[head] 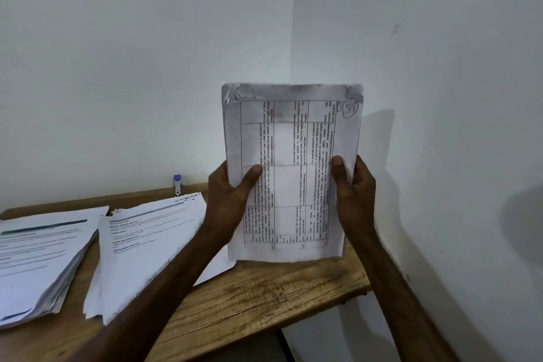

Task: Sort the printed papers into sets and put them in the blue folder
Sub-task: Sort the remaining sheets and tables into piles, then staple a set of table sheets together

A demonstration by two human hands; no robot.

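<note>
Printed papers [289, 173], a thin sheaf with a table of text turned sideways, stand upright at the centre of the frame, bottom edge on the wooden table [264, 294]. Left hand [232, 194] grips the left edge and right hand [354, 188] the right edge, thumbs on the front. At lower left lie a loose stack [147, 247] and a thicker pile [38, 261]. A blue-capped marker [177, 184] stands by the wall.

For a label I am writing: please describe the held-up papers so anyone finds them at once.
Find the wooden table in the corner. At its right end, the left hand and right hand hold a paper bundle upright. Unlike the flat piles beside it, its front shows a sideways grid and a circled handwritten mark.
</note>
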